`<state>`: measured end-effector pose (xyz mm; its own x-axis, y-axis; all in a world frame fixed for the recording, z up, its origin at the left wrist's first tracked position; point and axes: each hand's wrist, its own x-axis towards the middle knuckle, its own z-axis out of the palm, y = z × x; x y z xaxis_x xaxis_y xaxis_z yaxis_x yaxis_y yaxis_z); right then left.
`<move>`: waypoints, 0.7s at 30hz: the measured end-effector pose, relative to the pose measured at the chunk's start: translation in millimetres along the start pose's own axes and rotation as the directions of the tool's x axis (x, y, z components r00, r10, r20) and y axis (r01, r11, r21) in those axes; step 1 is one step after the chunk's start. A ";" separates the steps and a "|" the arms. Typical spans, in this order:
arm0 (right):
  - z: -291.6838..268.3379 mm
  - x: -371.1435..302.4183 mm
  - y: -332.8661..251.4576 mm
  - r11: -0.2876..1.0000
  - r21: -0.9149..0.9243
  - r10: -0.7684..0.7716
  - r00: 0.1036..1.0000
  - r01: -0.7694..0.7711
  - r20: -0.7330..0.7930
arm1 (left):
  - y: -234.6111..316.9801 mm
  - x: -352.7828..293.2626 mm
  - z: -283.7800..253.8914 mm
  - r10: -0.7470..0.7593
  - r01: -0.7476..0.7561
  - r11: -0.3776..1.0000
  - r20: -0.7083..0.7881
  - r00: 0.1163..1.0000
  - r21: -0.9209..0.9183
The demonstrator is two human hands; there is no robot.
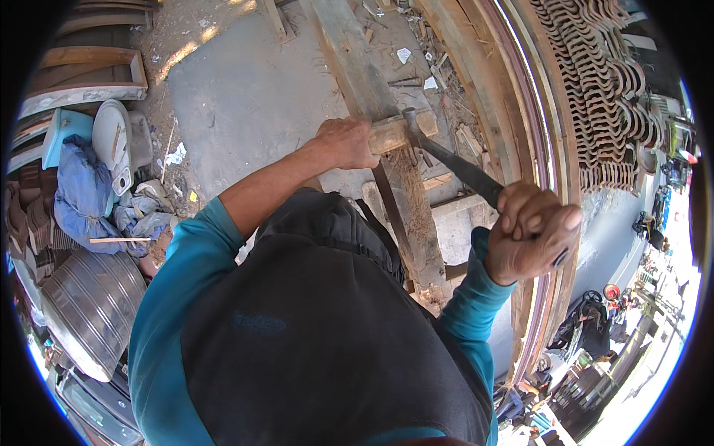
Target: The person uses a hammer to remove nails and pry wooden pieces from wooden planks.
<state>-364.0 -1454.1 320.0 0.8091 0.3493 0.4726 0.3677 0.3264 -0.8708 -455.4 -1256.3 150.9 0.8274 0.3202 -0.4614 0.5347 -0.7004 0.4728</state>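
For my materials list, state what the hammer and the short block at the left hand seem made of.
Hammer: head probably metal, from its dull grey look; its matte, dark handle could be metal or rubber. Short block: wood, apparently unfinished, from its rough brown surface.

Roof tiles (595,89) are standing in rows at right. At left, a wooden frame (93,56) is lying beyond a blue bin (67,134), a white fixture (113,137) and a blue bag (80,195). A ribbed panel (93,305) is sitting nearer, beside a car (93,404). White scraps (404,55) are littering the ground (245,97).
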 end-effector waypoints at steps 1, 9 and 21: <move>-14.8 -7.5 1.2 1.000 0.001 -0.029 0.998 0.029 -0.057 | 4.6 4.4 8.0 0.047 -0.048 0.998 0.036 0.998 0.040; 67.9 64.4 31.5 0.943 -0.320 0.007 0.959 0.088 0.284 | -0.3 3.3 5.3 0.064 -0.063 0.998 0.056 0.996 -0.015; 51.7 96.3 3.1 0.944 -0.293 -0.153 0.988 0.152 0.019 | -2.4 11.9 12.1 0.037 -0.032 0.989 0.036 0.999 -0.142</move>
<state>-308.6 -1374.0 369.9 0.7346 0.3117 0.6027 0.6040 0.1042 -0.7901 -448.9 -1258.6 135.3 0.8400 0.2710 -0.4700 0.5272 -0.6121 0.5893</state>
